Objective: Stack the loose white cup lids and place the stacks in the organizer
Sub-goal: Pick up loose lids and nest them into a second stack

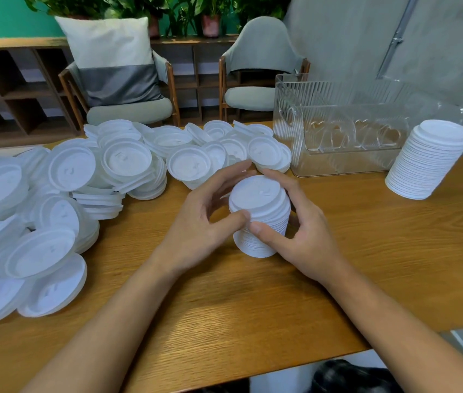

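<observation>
**A:** What is held by the fingers (231, 218)?

**B:** A stack of lids (258, 214) is cupped from both sides; the left hand (196, 222) and right hand (309, 234) are curled round it, thumbs pressed to its near face; it stands on the counter (224, 307), before the organizer (338, 137).

**A:** Which step is judged in hand?

**B:** Squaring the stack, probably; next, an even squeeze is called for, so it can be lifted into the organizer without sliding apart.

**A:** And the counts?

**B:** Two hands; two stacks, the taller stack (428, 163) set right of the organizer; one organizer; loose lids (69, 194) in a heap on the left, too many to be counted.
</observation>
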`<state>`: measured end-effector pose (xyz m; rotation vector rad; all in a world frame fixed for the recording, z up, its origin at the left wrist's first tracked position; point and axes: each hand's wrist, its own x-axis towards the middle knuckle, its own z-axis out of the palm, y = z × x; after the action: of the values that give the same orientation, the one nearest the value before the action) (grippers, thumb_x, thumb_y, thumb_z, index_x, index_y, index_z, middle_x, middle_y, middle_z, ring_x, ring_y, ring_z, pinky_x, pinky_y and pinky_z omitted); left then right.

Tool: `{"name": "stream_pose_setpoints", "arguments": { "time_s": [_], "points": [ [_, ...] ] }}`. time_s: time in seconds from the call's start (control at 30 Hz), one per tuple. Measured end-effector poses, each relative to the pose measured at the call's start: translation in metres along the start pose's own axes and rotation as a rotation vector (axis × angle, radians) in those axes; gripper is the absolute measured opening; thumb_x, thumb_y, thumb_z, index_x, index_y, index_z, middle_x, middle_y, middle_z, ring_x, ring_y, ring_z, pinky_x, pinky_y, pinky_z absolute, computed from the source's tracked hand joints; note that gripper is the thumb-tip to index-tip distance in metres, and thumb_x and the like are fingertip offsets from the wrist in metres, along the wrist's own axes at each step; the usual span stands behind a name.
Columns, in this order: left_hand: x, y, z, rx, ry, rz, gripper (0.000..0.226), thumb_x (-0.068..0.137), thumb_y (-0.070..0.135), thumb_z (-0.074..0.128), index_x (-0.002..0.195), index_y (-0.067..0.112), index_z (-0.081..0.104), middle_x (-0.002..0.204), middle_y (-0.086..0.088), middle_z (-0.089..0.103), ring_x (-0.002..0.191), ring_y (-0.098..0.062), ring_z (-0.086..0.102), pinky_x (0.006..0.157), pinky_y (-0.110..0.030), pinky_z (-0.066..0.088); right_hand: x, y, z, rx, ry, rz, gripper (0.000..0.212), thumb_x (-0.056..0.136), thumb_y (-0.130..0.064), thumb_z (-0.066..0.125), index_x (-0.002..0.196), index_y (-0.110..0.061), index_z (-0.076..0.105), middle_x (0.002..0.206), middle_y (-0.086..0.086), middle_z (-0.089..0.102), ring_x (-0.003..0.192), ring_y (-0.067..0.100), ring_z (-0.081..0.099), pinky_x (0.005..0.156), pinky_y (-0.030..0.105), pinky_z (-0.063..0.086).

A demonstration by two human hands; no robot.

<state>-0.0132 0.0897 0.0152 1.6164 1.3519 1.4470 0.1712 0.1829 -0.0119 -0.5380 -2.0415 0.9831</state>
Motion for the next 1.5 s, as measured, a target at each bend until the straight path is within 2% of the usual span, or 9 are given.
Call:
{"name": "stream_pose_setpoints", "arguments": {
  "time_s": [0.23,0.47,0.57,0.67,0.77,0.9,1.17,1.4,1.5],
  "points": [
    [0.001,-0.002,0.004,0.052,0.160,-0.011,0.070,0.079,0.031,0.086,0.143,0.032,0.059,0.122,0.010,0.067,0.119,-0.014,0.064,0.098,-0.028,0.053,-0.001,-0.001,-0.001,0.021,-0.011,0.026,0.084,0.087,-0.039,0.083,0.157,-0.035,0.037,0.147,-0.018,0.055,0.137,0.011,0.054,0.109,0.046,0.051],
    [0.001,-0.006,0.009,0.214,0.214,-0.060,0.066,0.069,0.065,0.079,0.129,0.039,0.067,0.116,0.012,0.058,0.112,-0.005,0.059,0.089,-0.019,0.050,0.000,0.004,-0.002,-0.016,-0.012,0.005,0.078,0.087,-0.043,0.081,0.154,-0.031,0.044,0.146,-0.010,0.057,0.137,0.017,0.054,0.107,0.048,0.052],
    [0.001,-0.003,0.007,0.108,0.125,-0.067,0.065,0.077,0.058,0.073,0.137,0.034,0.063,0.132,0.018,0.062,0.128,-0.001,0.056,0.101,-0.020,0.048,0.000,0.004,-0.001,-0.010,-0.015,0.006,0.077,0.087,-0.045,0.080,0.154,-0.031,0.044,0.146,-0.010,0.057,0.138,0.017,0.054,0.107,0.048,0.052],
    [0.000,-0.003,0.000,-0.067,0.046,-0.070,0.069,0.082,0.035,0.070,0.148,0.023,0.056,0.142,0.007,0.065,0.137,-0.007,0.055,0.110,-0.024,0.046,0.000,0.003,-0.001,-0.008,-0.013,0.011,0.077,0.086,-0.048,0.079,0.153,-0.032,0.045,0.146,-0.011,0.057,0.138,0.016,0.053,0.106,0.047,0.052],
    [0.001,-0.003,0.000,-0.071,0.089,-0.066,0.066,0.083,0.022,0.077,0.146,0.020,0.057,0.134,0.002,0.069,0.130,-0.013,0.062,0.104,-0.025,0.050,0.000,0.001,-0.001,-0.012,-0.014,0.018,0.078,0.087,-0.044,0.081,0.154,-0.032,0.044,0.147,-0.012,0.056,0.138,0.014,0.053,0.107,0.047,0.052],
    [0.002,-0.002,0.008,0.013,0.179,-0.069,0.069,0.072,0.036,0.090,0.137,0.030,0.066,0.122,0.006,0.069,0.118,-0.010,0.065,0.093,-0.018,0.051,0.000,-0.001,-0.001,0.002,-0.012,0.026,0.087,0.085,-0.042,0.085,0.157,-0.033,0.038,0.148,-0.015,0.055,0.139,0.012,0.053,0.110,0.046,0.050],
    [0.003,0.000,0.022,0.088,0.270,-0.112,0.064,0.060,0.062,0.084,0.116,0.036,0.069,0.119,0.012,0.068,0.112,0.000,0.064,0.085,-0.013,0.050,0.000,0.003,-0.001,0.002,-0.007,0.005,0.086,0.083,-0.038,0.087,0.156,-0.029,0.042,0.147,-0.011,0.056,0.139,0.016,0.053,0.108,0.049,0.051],
    [0.000,0.002,0.017,0.032,0.203,-0.105,0.058,0.079,0.028,0.092,0.132,0.024,0.069,0.121,0.011,0.075,0.118,-0.005,0.067,0.102,-0.025,0.054,0.000,0.001,-0.001,0.015,-0.017,0.020,0.082,0.085,-0.041,0.085,0.154,-0.029,0.043,0.146,-0.011,0.057,0.137,0.015,0.055,0.107,0.048,0.052],
    [0.001,0.003,0.018,0.049,0.213,-0.103,0.058,0.077,0.026,0.093,0.131,0.025,0.070,0.121,0.012,0.075,0.119,-0.004,0.067,0.103,-0.026,0.053,0.000,0.000,-0.001,0.021,-0.014,0.020,0.086,0.083,-0.038,0.085,0.157,-0.029,0.040,0.148,-0.014,0.055,0.139,0.012,0.052,0.109,0.048,0.051]
  ]
}}
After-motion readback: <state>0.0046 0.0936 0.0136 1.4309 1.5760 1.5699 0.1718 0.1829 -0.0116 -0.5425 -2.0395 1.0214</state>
